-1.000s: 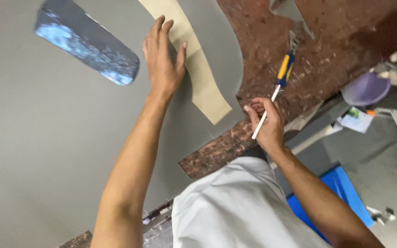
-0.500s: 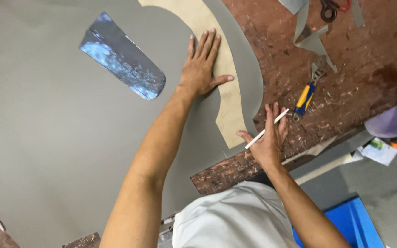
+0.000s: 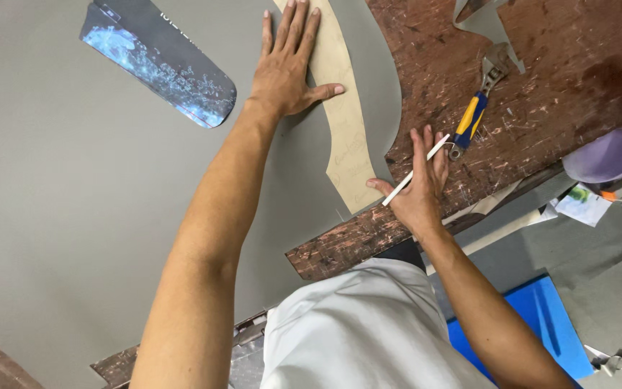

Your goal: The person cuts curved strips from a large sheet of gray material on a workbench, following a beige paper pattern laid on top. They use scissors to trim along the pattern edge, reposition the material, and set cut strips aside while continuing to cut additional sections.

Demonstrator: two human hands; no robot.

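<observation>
Nearest, at the table's front edge: right hand (image 3: 417, 189), fingers spread wide and resting on the worn brown worktop (image 3: 541, 108), a thin white marking pencil (image 3: 415, 170) pinched loosely between thumb and forefinger, tip aimed up and to the right, away from the pattern. Just to the left of that hand, touching at the thumb: lower end of the tan card template (image 3: 340, 108), a long curved strip laid on the big grey sheet (image 3: 73, 216), long axis running from that near end away up the table toward the far edge of view, bowing slightly along the way. Right hand therefore the nearer one to the template's near end and its right-hand edge; pencil tip off to the opposite side from the card, so a turn of the wrist seemingly needed before any line along that edge. Farther up: left hand (image 3: 287, 65), flat and open, palm down, fingers together, pressing across the template's left edge and the grey sheet, gripping nothing. Beyond and to the right, well apart from the card: yellow-and-blue adjustable wrench (image 3: 478, 106) lying on the bare wood. Far left: dark glossy rounded panel (image 3: 160, 61) on the sheet.
</observation>
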